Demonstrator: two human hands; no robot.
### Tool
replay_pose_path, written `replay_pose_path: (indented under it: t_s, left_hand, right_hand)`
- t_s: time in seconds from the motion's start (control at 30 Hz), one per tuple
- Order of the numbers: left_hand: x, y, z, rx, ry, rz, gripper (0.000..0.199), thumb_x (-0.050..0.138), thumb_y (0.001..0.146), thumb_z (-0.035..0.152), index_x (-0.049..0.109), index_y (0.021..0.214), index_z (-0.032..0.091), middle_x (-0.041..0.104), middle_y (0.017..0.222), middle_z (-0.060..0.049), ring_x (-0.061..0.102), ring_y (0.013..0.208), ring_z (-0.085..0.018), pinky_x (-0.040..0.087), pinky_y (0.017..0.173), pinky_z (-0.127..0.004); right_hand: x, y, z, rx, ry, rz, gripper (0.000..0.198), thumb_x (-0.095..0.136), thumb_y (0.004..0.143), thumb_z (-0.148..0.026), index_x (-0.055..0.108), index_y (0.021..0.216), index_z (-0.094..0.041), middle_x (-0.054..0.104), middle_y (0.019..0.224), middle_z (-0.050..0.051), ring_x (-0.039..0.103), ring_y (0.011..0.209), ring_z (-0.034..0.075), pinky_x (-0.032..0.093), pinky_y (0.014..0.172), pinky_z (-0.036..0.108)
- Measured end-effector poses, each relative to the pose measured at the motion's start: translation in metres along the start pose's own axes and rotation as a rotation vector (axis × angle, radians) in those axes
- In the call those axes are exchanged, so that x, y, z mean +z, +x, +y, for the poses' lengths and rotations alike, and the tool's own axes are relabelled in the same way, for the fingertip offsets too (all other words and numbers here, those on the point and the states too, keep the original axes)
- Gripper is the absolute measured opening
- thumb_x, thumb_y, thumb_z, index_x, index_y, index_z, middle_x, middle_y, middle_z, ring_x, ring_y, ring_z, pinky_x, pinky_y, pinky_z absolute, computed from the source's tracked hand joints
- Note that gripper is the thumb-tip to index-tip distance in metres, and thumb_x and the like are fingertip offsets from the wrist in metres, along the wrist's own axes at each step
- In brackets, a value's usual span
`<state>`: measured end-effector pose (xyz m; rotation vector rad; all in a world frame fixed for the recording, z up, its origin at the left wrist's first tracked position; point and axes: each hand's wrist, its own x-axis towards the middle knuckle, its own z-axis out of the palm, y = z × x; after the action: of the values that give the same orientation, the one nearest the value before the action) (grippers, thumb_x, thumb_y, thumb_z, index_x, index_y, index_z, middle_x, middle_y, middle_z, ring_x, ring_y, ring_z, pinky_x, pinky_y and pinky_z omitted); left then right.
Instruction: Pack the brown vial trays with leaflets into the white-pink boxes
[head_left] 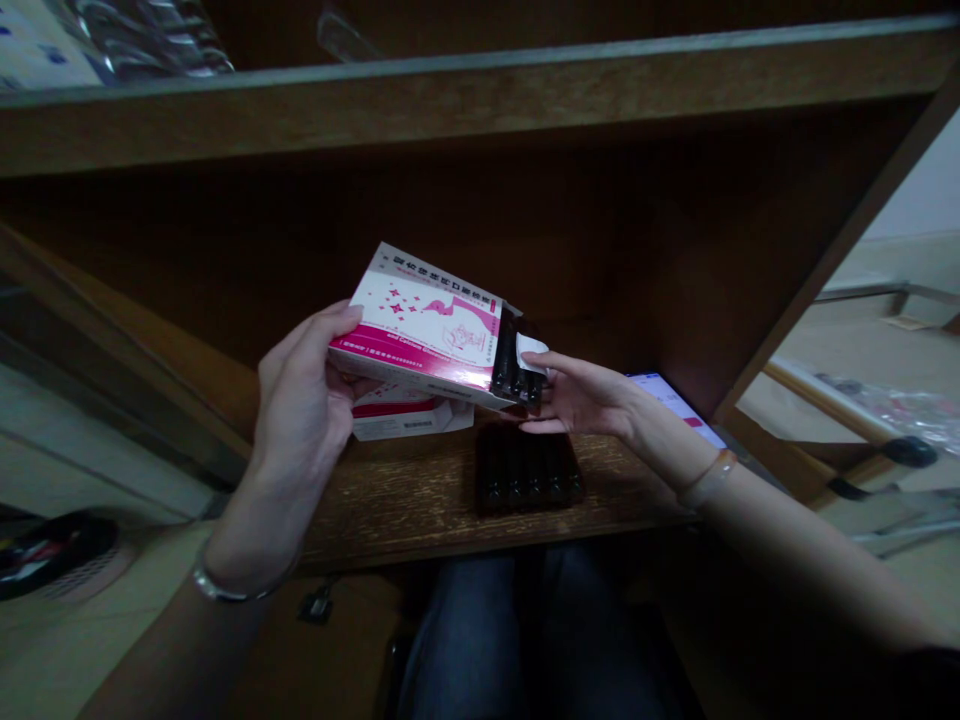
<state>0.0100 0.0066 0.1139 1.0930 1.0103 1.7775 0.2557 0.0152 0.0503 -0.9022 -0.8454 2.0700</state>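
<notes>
My left hand (304, 385) grips the closed end of a white and pink medicine box (424, 325), tilted above the desk. From its open right end sticks out a tray of dark vials (506, 365). My right hand (581, 393) pinches that tray, thumb on a white paper slip (531, 354) and fingers underneath. Below, a second tray of dark vials (529, 470) lies on the wooden desk. Behind the held box another white and pink box (409, 415) rests, partly hidden by it.
A lit phone (675, 405) lies at the right, behind my forearm. Overhead runs a wooden shelf edge (480, 105) with clear plastic packaging (150, 35) on it. A side panel (847, 230) bounds the desk (390, 505) at right. A dark basket (64, 555) stands lower left.
</notes>
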Motion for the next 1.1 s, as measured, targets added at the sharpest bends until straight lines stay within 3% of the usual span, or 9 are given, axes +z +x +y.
replay_pose_path:
  t_s: [0.17,0.3,0.43,0.67,0.83,0.93,1.1]
  left_hand:
    - [0.000,-0.003,-0.002,0.132,0.031,0.003,0.033,0.081,0.062,0.028,0.076,0.093,0.016,0.072,0.079,-0.002,0.064,0.069,-0.015,0.054,0.052,-0.023]
    - [-0.005,0.001,0.003,0.171,0.035,0.015,0.031,0.079,0.065,0.027,0.075,0.093,0.017,0.072,0.083,-0.001,0.065,0.071,-0.015,0.053,0.052,-0.022]
    - [-0.010,0.012,0.009,0.039,0.027,-0.010,0.018,0.072,0.071,0.029,0.071,0.085,0.017,0.074,0.086,-0.002,0.067,0.084,-0.019,0.060,0.066,-0.030]
    - [-0.028,0.051,-0.003,-0.271,0.069,-0.039,0.014,0.056,0.083,0.025,0.067,0.085,0.017,0.075,0.079,-0.003,0.069,0.082,-0.019,0.062,0.074,-0.034]
    - [-0.049,0.083,-0.020,-0.305,0.128,-0.004,0.020,0.046,0.086,0.021,0.064,0.092,0.016,0.074,0.076,-0.005,0.070,0.082,-0.020,0.063,0.075,-0.034]
    - [-0.060,0.095,-0.033,-0.319,0.206,0.004,0.017,0.045,0.083,0.017,0.062,0.085,0.016,0.070,0.064,-0.005,0.070,0.079,-0.022,0.062,0.077,-0.036]
    - [-0.079,0.107,-0.055,-0.339,0.368,-0.077,0.004,0.058,0.072,0.020,0.062,0.071,0.019,0.067,0.056,-0.002,0.066,0.061,-0.019,0.057,0.061,-0.031]
  right_hand:
    - [-0.003,0.000,-0.001,-0.017,-0.033,0.069,0.046,0.087,0.071,-0.030,0.065,0.111,-0.025,0.073,0.099,0.002,0.071,0.082,0.019,0.063,0.072,0.039]
    - [-0.003,0.003,-0.001,-0.011,-0.005,0.159,0.030,0.083,0.074,-0.034,0.066,0.096,-0.022,0.071,0.078,-0.001,0.065,0.063,0.013,0.056,0.053,0.026]
    - [-0.003,0.005,0.001,-0.105,0.030,0.151,0.020,0.076,0.079,-0.035,0.064,0.088,-0.021,0.068,0.069,-0.002,0.058,0.050,0.011,0.038,0.036,0.019]
    - [-0.006,-0.002,-0.005,-0.189,0.117,0.140,0.021,0.073,0.079,-0.038,0.062,0.085,-0.021,0.066,0.065,-0.001,0.053,0.045,0.010,0.040,0.037,0.020]
    - [-0.007,-0.004,-0.010,-0.234,0.198,0.174,0.023,0.075,0.075,-0.038,0.062,0.087,-0.023,0.068,0.070,0.000,0.062,0.055,0.014,0.040,0.040,0.020]
    - [-0.009,-0.005,-0.012,-0.229,0.235,0.198,0.024,0.076,0.074,-0.039,0.061,0.083,-0.023,0.066,0.067,-0.001,0.062,0.057,0.014,0.041,0.042,0.020]
    - [-0.007,-0.008,-0.012,-0.243,0.218,0.186,0.027,0.079,0.072,-0.038,0.060,0.084,-0.024,0.065,0.069,-0.001,0.061,0.059,0.013,0.040,0.043,0.019]
